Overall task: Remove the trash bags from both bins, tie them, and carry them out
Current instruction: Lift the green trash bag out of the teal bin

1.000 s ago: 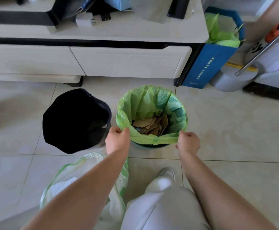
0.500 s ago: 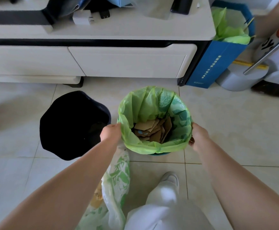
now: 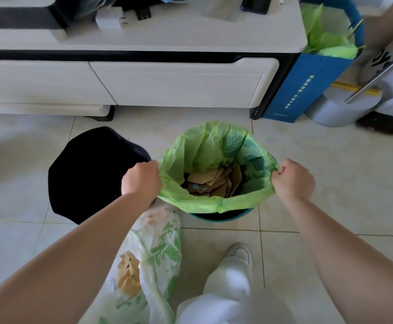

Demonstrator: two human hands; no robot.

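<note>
A green trash bag (image 3: 204, 148) lines a teal bin (image 3: 221, 216) on the tiled floor, with brown cardboard scraps (image 3: 214, 181) inside. My left hand (image 3: 141, 180) grips the bag's left edge in a fist. My right hand (image 3: 293, 180) grips its right edge, and the rim is pulled wide off the bin. To the left stands a black bin (image 3: 92, 174) with a dark inside. A white bag with a green leaf print (image 3: 153, 258) lies on the floor under my left forearm, with crumpled brown paper in it.
A white cabinet with drawers (image 3: 179, 83) stands just behind the bins. A blue paper bag (image 3: 307, 83) with green plastic in it leans at its right end, beside a grey round base (image 3: 335, 111). My white-trousered leg and shoe (image 3: 237, 256) are below the teal bin.
My hands have shifted from the bag's near rim to its left and right sides and lifted the edge free of the bin. The white bag came further into view.
</note>
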